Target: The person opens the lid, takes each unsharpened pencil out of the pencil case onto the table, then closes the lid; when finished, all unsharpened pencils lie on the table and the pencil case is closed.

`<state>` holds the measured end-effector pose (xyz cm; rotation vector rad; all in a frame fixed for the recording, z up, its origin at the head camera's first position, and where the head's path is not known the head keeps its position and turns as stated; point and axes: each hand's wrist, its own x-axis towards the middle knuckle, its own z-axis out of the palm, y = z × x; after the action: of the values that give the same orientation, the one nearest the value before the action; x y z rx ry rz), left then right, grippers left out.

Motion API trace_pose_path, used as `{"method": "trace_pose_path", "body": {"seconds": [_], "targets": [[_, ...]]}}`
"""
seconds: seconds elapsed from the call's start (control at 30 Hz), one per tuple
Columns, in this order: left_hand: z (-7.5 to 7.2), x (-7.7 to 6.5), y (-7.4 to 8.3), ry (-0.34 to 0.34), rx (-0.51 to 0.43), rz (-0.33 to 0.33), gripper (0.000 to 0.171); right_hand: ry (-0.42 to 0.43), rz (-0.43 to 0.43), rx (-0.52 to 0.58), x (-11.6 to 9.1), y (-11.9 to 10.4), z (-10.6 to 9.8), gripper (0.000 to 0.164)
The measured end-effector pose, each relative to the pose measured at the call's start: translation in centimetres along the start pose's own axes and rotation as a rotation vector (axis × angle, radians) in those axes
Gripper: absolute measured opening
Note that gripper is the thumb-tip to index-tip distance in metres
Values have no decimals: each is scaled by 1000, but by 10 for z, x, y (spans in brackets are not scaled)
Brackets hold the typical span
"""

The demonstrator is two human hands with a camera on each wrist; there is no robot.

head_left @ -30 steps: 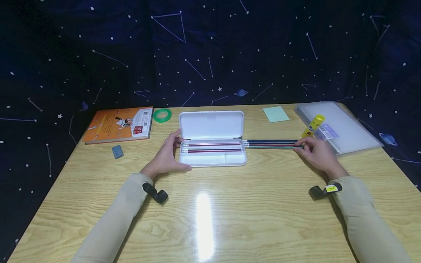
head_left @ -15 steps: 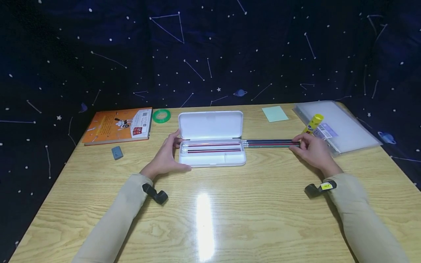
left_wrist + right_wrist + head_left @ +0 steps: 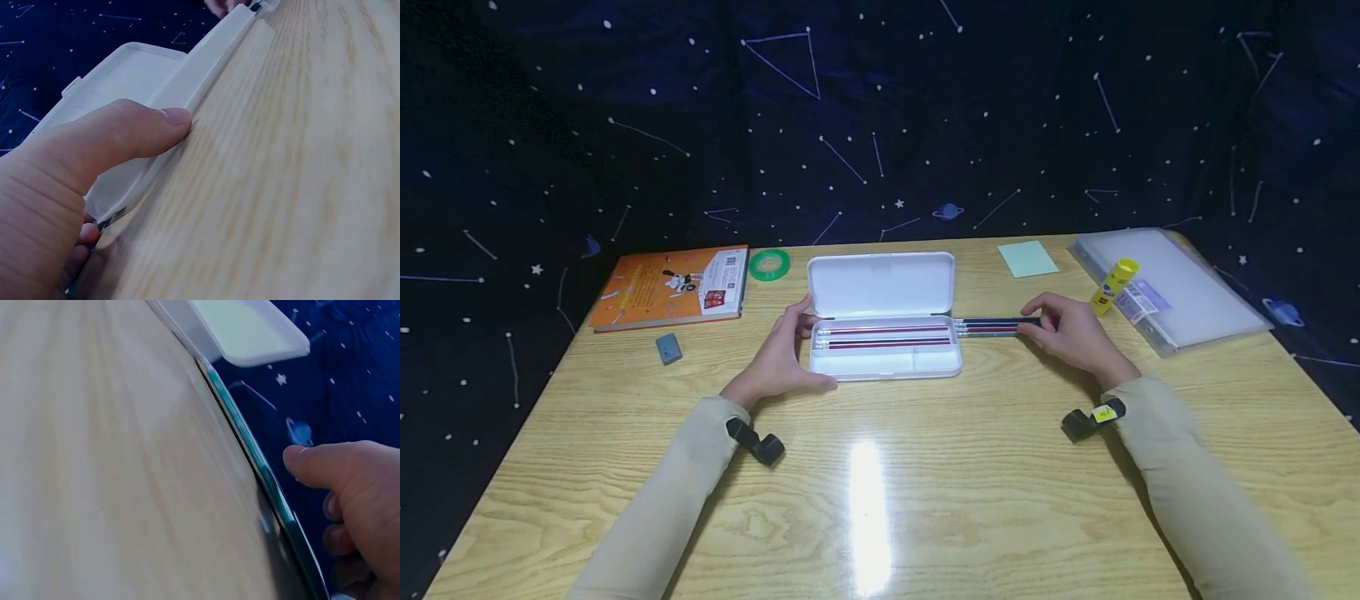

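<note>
Shifted left along pencils (image 3: 988,327) with right hand (image 3: 1071,333) — cannot tell if gripping, still holding case (image 3: 861,362) with left hand (image 3: 777,354), illegible wrist label (image 3: 1103,413).

The case (image 3: 861,363) was white; the pencils (image 3: 887,343) in it were striped red and dark blue, while the row (image 3: 992,327) at its right end seemed, at that size, dark blue, red and green. On the pale, wood-grained table (image 3: 1000,500), the book (image 3: 655,287) at the far left corner was orange, the note (image 3: 1028,259) near the far edge mint. The cloth (image 3: 880,108) past that edge was navy, starred white.
</note>
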<state>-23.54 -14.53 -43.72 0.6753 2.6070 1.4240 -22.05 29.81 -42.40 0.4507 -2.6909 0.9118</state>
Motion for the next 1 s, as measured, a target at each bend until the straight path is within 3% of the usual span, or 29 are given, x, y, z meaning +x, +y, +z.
{"method": "trace_pose_path", "body": {"seconds": [0.33, 0.63, 1.0], "targets": [[0, 0, 0, -1, -4, -6, 129, -120, -9, 62, 31, -33, 30, 14], [1, 1, 0, 1, -10, 1, 128, -216, -58, 166, 40, -53, 44, 11], [0, 2, -1, -3, -10, -8, 129, -265, -31, 72, 43, -62, 57, 17]]}}
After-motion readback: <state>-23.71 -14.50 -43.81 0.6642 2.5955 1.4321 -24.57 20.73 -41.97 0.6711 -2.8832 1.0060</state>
